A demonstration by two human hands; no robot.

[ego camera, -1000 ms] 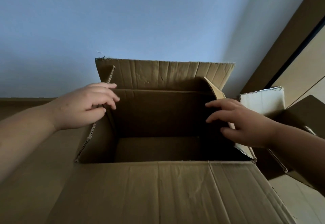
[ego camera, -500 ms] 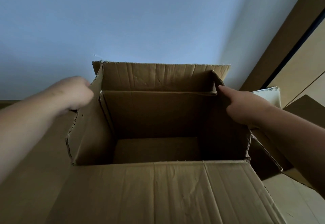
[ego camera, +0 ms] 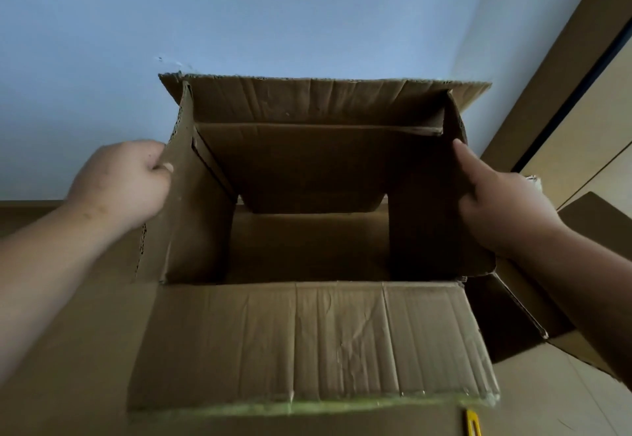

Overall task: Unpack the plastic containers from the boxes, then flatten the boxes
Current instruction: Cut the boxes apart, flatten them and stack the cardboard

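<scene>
Box (ego camera: 307, 340) lifted; bottom seemingly open; second box (ego camera: 513, 319) just right.

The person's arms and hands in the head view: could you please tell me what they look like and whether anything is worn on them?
Both forearms are bare as far as the frame shows: no sleeves, gloves, watch or bracelets. The left hand and right hand show no rings on the parts visible. The light is dim, so finer details cannot be made out.

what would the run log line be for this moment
stage: flattening | cardboard box: open, no containers visible inside | left hand: grips left side flap | right hand: on right side flap, thumb on its edge | yellow tool: front floor
</scene>
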